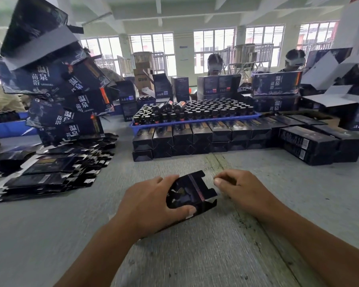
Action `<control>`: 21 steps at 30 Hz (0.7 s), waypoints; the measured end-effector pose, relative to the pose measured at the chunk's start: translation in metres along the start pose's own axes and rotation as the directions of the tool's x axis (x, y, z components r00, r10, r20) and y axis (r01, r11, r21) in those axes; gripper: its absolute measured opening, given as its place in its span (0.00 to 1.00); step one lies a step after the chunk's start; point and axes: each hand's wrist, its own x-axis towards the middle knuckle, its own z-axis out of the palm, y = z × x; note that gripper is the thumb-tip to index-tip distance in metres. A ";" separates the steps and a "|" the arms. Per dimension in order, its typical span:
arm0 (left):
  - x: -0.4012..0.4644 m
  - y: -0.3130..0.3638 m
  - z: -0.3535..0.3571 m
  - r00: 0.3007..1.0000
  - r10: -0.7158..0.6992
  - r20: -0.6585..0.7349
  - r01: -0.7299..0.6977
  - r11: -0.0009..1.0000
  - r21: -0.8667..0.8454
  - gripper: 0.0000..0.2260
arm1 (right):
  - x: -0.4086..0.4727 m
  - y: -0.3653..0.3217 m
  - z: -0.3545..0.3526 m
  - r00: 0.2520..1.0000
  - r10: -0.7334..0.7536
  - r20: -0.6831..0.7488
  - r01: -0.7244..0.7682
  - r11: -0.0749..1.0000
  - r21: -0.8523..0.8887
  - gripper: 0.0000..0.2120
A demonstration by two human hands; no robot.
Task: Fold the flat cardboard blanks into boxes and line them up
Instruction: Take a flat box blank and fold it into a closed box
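Observation:
My left hand (151, 201) grips a small dark cardboard blank (192, 192) just above the grey table, thumb under its near edge and fingers over the far edge. The blank is partly opened, with its end flaps sticking out to the right. My right hand (240, 188) hovers just right of those flaps with fingers curled and thumb against the forefinger, holding nothing I can see. A heap of flat dark blanks (50, 172) lies at the left. Folded dark boxes (203, 137) stand in rows two high across the middle of the table.
A blue tray (195, 121) full of small dark bottles rests on the box rows. Larger printed boxes (66, 96) are piled high and leaning at the left, others (276, 83) at the back right. People sit behind the table's far side. Grey table surface (174, 255) lies before me.

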 end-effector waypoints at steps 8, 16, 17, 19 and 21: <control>-0.005 0.011 -0.003 0.986 0.111 -0.121 -0.113 0.994 -0.008 0.41 | 0.000 -0.008 -0.014 0.973 0.086 0.213 -0.180 0.859 0.478 0.04; -0.008 0.013 -0.003 0.968 0.170 -0.183 -0.189 0.978 -0.090 0.36 | 0.000 -0.011 -0.019 0.941 0.033 0.337 -0.239 0.770 0.592 0.09; -0.009 0.014 -0.003 0.966 0.179 -0.188 -0.196 0.978 -0.074 0.35 | -0.001 -0.012 -0.018 0.952 0.020 0.306 -0.200 0.796 0.571 0.09; -0.009 0.015 -0.005 0.960 0.199 -0.197 -0.209 0.977 -0.034 0.33 | -0.002 -0.015 -0.015 0.971 -0.012 0.237 -0.119 0.838 0.532 0.09; -0.010 0.018 -0.006 0.955 0.217 -0.201 -0.217 0.976 0.021 0.31 | -0.005 -0.020 -0.014 0.983 -0.058 0.172 -0.034 0.871 0.491 0.08</control>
